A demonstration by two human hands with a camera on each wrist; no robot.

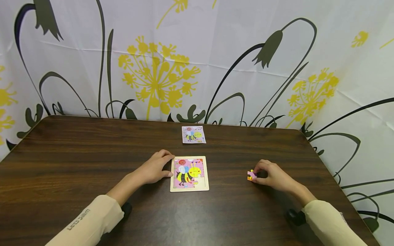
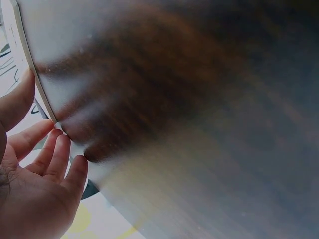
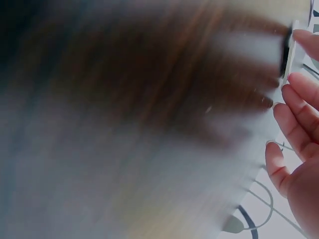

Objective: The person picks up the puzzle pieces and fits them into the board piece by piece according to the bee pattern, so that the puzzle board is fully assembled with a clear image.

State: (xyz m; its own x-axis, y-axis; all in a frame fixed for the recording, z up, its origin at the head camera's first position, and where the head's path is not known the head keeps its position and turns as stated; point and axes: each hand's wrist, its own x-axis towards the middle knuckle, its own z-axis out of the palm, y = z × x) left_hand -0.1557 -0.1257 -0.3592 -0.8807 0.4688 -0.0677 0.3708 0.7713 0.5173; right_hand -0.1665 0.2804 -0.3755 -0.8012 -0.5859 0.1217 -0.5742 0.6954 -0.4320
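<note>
While left hand (image 1: 155, 169) steadies square wooden puzzle board (image 1: 189, 188), right hand (image 1: 272, 174) pinches knobby piece (image 1: 251, 175).

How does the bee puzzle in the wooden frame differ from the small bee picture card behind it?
The framed wooden bee puzzle is larger, has a pale border and lies nearer, with the left hand touching its edge. The small bee picture card is borderless, farther back and untouched. Both show a bee on pink.

Head view high; wrist views close
</note>
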